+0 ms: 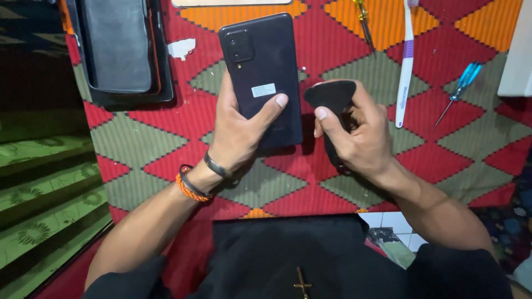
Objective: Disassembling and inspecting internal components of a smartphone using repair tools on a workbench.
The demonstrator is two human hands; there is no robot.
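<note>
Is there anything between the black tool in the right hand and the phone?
Nothing visible. The right hand holds the black tool just beside the phone, which the left hand grips; only a narrow gap of cloth separates them.

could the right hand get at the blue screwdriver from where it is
Probably not right away: the right hand already holds a black tool. The path to the blue screwdriver looks open, past the toothbrush.

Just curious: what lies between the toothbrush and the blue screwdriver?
Nothing; in the head view, only bare patterned cloth shows between the toothbrush and the blue screwdriver.
</note>
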